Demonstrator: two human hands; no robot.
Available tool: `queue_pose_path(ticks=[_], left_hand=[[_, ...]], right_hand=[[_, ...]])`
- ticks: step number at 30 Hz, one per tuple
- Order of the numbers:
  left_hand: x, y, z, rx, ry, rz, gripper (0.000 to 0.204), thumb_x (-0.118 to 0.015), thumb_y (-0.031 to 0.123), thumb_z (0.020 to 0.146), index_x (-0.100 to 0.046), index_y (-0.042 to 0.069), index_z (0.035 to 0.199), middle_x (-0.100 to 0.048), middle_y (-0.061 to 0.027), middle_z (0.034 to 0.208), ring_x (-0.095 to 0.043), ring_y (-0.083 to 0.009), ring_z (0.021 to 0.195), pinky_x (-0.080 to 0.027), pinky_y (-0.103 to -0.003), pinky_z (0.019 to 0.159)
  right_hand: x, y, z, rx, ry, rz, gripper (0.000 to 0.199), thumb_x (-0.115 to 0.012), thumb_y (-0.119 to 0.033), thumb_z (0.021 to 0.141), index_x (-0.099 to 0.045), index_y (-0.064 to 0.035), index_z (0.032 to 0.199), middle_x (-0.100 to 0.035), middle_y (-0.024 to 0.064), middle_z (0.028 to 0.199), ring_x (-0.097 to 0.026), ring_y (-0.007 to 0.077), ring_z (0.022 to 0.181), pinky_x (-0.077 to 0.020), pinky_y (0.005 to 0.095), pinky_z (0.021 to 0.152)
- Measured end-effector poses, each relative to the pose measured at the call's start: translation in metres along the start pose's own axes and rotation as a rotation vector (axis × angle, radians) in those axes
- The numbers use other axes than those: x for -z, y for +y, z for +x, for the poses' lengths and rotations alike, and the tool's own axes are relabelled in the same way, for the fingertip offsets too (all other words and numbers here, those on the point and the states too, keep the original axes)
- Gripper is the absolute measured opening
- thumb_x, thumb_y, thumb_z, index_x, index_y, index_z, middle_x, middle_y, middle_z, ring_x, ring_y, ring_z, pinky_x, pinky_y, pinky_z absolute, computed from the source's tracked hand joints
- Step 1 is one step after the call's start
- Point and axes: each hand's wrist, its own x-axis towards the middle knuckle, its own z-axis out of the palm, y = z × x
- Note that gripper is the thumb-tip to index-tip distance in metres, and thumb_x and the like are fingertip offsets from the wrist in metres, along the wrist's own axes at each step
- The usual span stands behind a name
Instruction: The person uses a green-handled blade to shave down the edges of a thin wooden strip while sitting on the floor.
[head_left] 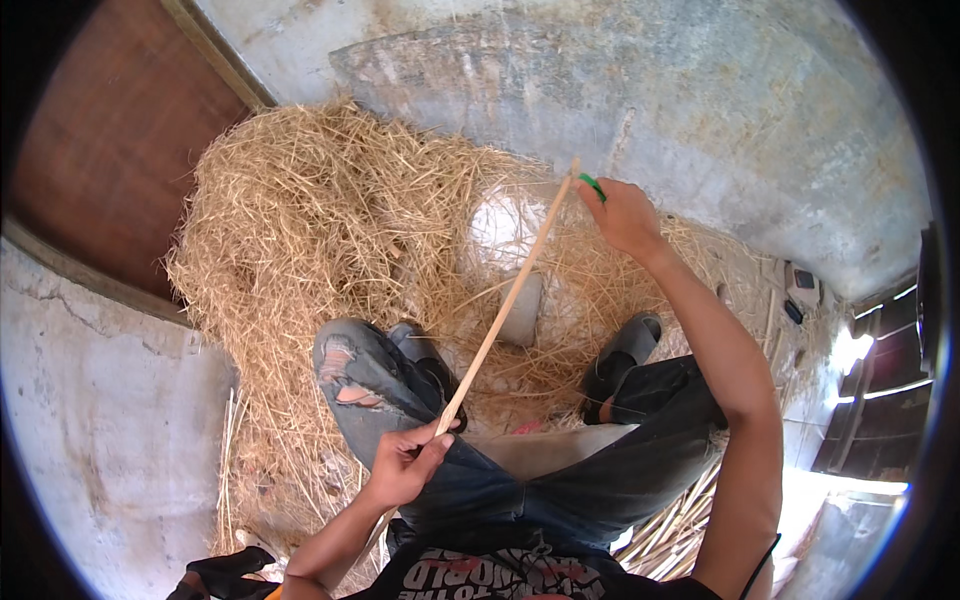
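A long, pale strip of split bamboo or cane (508, 298) slants from near my left knee up and away to the right. Closed round its near end is my left hand (408, 466), thumb pressed along the strip. My right hand (624, 216), arm stretched out, grips a small green-handled tool (592, 187) against the strip's far end. The tool's working edge is too small to make out, and my fingers hide part of its handle. Between my hands the strip runs nearly straight.
A large straw heap (300, 210) lies ahead to the left, before a brown panel (110, 140). A grey block (522, 308) stands between my feet. More thin sticks (672, 528) lie at lower right. Small dark objects (797, 295) rest by the right wall. Dark cloth (228, 572) lies lower left.
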Motion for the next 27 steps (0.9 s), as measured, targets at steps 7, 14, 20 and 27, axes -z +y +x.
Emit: queue_pose_path(ticks=[7,14,20,27], left_hand=[[0.029,-0.017,-0.038,-0.142,-0.013,0.129,0.026,-0.064,0.006,0.101,-0.070,-0.003,0.125,-0.055,0.0074,0.070,-0.042,-0.0001,0.060,-0.031,-0.020,0.051],[0.032,-0.030,-0.034,-0.024,0.102,-0.072,0.027,-0.064,0.007,0.101,-0.070,0.000,0.126,-0.059,0.0062,0.076,-0.043,0.0006,0.064,-0.033,-0.018,0.055],[0.022,-0.021,-0.024,-0.101,0.074,0.009,0.027,-0.064,0.007,0.101,-0.070,-0.002,0.126,-0.062,0.0059,0.079,-0.046,-0.0003,0.071,-0.038,-0.018,0.063],[0.017,-0.028,-0.021,-0.075,-0.041,-0.016,0.028,-0.062,0.008,0.102,-0.067,-0.002,0.128,-0.053,0.0066,0.068,-0.041,-0.0008,0.060,-0.032,-0.020,0.053]], right_hand=[[0.053,0.124,0.040,-0.373,0.338,0.055,0.065,-0.043,-0.051,0.106,-0.061,0.0035,0.075,-0.060,0.0203,0.067,-0.059,0.0349,0.071,-0.0458,0.0498,0.072],[0.048,0.028,0.009,-0.339,0.214,0.593,0.056,-0.055,-0.058,0.100,-0.060,-0.0073,0.076,-0.040,-0.0031,0.056,-0.037,0.0104,0.050,-0.0317,0.0297,0.050],[0.040,-0.051,-0.017,-0.248,-0.021,0.913,0.044,-0.064,-0.046,0.100,-0.069,-0.0026,0.102,-0.034,-0.0079,0.054,-0.032,0.0043,0.045,-0.0252,0.0262,0.044],[0.038,-0.054,-0.024,-0.265,-0.109,1.107,0.039,-0.066,-0.042,0.100,-0.070,-0.0033,0.101,-0.039,-0.0069,0.052,-0.034,0.0039,0.044,-0.0249,0.0255,0.043]])
